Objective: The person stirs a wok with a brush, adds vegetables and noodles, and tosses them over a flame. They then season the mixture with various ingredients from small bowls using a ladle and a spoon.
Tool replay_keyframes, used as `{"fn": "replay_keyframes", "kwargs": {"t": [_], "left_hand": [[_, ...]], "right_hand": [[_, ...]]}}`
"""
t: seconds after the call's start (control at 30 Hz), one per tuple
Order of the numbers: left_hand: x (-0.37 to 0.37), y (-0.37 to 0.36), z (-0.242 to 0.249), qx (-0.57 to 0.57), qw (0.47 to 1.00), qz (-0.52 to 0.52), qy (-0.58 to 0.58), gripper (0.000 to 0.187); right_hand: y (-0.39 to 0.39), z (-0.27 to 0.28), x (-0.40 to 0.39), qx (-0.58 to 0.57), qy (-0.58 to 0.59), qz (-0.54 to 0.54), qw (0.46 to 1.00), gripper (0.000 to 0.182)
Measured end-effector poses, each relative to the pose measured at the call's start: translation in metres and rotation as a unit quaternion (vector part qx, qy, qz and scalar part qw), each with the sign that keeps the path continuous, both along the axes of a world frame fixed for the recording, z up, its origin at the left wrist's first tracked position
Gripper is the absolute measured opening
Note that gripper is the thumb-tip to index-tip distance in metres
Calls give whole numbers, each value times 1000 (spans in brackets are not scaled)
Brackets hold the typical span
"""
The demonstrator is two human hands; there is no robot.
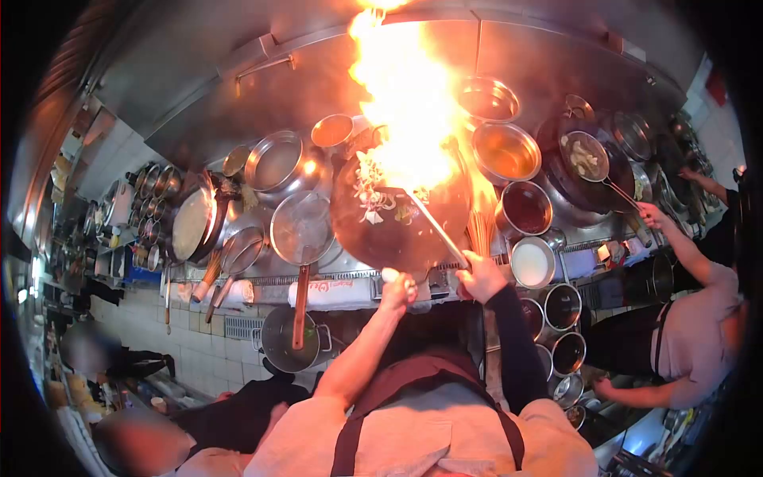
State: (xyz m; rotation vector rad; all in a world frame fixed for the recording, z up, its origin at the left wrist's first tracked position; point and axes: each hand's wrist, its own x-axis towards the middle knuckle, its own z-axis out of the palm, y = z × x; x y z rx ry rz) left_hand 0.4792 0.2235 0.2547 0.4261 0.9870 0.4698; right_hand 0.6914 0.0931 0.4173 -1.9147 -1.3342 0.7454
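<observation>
A large dark wok (pixel 389 242) sits on the range in front of me, with chopped pale food (pixel 372 179) inside and up in the air over its left part. A tall bright flame (pixel 409 95) rises from the wok and hides its far side. My left hand (pixel 399 291) is closed at the wok's near rim around a bit of white cloth (pixel 389 274); any handle beneath is hidden. My right hand (pixel 482 277) is closed on the handle of a ladle (pixel 437 222), whose head reaches into the wok among the food.
Left of the wok lie a wire strainer (pixel 302 230) and a steel bowl (pixel 273 163). A pot (pixel 291 342) stands below. To the right are an amber-filled bowl (pixel 507 153), a white-filled container (pixel 532 262) and bamboo brushes (pixel 480 234). A co-worker (pixel 699 318) holds a strainer (pixel 584 157) at the right.
</observation>
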Motion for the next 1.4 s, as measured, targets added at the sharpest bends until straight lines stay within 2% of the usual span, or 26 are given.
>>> {"fn": "replay_keyframes", "kwargs": {"t": [0.1, 0.13, 0.17, 0.23, 0.27, 0.37, 0.43, 0.5, 0.53, 0.6, 0.63, 0.67, 0.7, 0.73, 0.77, 0.8, 0.9, 0.93, 1.03, 1.1, 1.17, 1.23, 1.27, 1.3, 1.33, 1.4], "left_hand": [[-22, -9, -22, -44, 998, -30, -37, 20], [-11, -9, 39, 41, 999, -13, -2, 23], [-6, 7, 38, 78, 991, 1, -110, 19], [20, 35, 44, 64, 997, 44, -17, 12], [30, 48, 39, 47, 997, 53, 8, 9], [45, 85, -2, 27, 999, 30, 23, 13], [40, 81, 5, 12, 999, 47, -2, 19], [30, 59, 34, -8, 993, 110, -42, 25], [14, 49, 27, 14, 997, 67, -35, 44], [4, 34, 28, 142, 959, -119, 213, 54], [0, 26, 33, 197, 899, -210, 331, 60], [2, 21, 35, 306, 823, -301, 372, 81], [12, 20, 33, 364, 763, -318, 429, 85], [22, 14, 26, 415, 695, -333, 484, 90], [23, 3, 19, 456, 618, -356, 533, 94], [30, 1, 22, 405, 610, -402, 550, 107], [15, -13, 22, 544, 502, -399, 542, 105], [11, -10, 35, 467, 561, -417, 541, 95], [-64, 5, 45, 442, 711, -232, 495, 83], [-143, 6, 77, 497, 642, -128, 569, 64], [-217, -3, 84, 502, 479, -26, 720, 56], [-284, -10, 51, 460, 424, 41, 779, 53], [-307, -4, 37, 392, 622, 56, 676, 50], [-329, 2, 23, 304, 786, 70, 534, 46], [-341, 4, 28, 201, 907, 82, 360, 43], [-336, -7, 10, 190, 941, 162, 228, 29]], "right_hand": [[-32, 12, -6, 27, 26, -16, 999, 31], [-42, 25, -9, 29, 26, -28, 999, 32], [-49, 41, -11, 2, 47, -35, 998, 33], [-57, 66, -11, -55, 86, -42, 994, 35], [-57, 42, -7, 62, 13, -27, 998, 39], [-49, 78, -10, 63, -24, -23, 997, 44], [-45, 106, -23, 20, 189, -73, 979, 41], [-42, 107, -21, 14, 405, -80, 911, 38], [-39, 96, -18, 33, 513, -66, 855, 38], [-38, 64, -15, 52, 733, -51, 677, 37], [-39, 47, -21, 32, 691, -80, 718, 38], [-41, 29, -30, 12, 645, -107, 757, 38], [-40, -2, -37, -6, 592, -128, 795, 39], [-48, -56, -43, 50, 366, -97, 924, 37], [-55, -111, -49, 79, 93, -121, 985, 35], [-59, -99, -49, 81, 100, -126, 984, 32], [-70, -40, -49, 25, 58, -116, 991, 32], [-74, -50, -47, 13, 44, -118, 992, 34], [-86, -69, -44, -3, 12, -125, 992, 39], [-92, -73, -42, 31, 27, -125, 991, 38], [-88, -63, -47, -24, -49, -120, 991, 33], [-76, -77, -62, 98, -19, -81, 992, 30], [-68, -82, -71, 158, -4, -59, 986, 28], [-64, -72, -86, 100, 143, -75, 982, 27], [-60, -54, -106, 35, 285, -90, 954, 27], [-50, -28, -150, -26, 513, -82, 854, 23]]}}
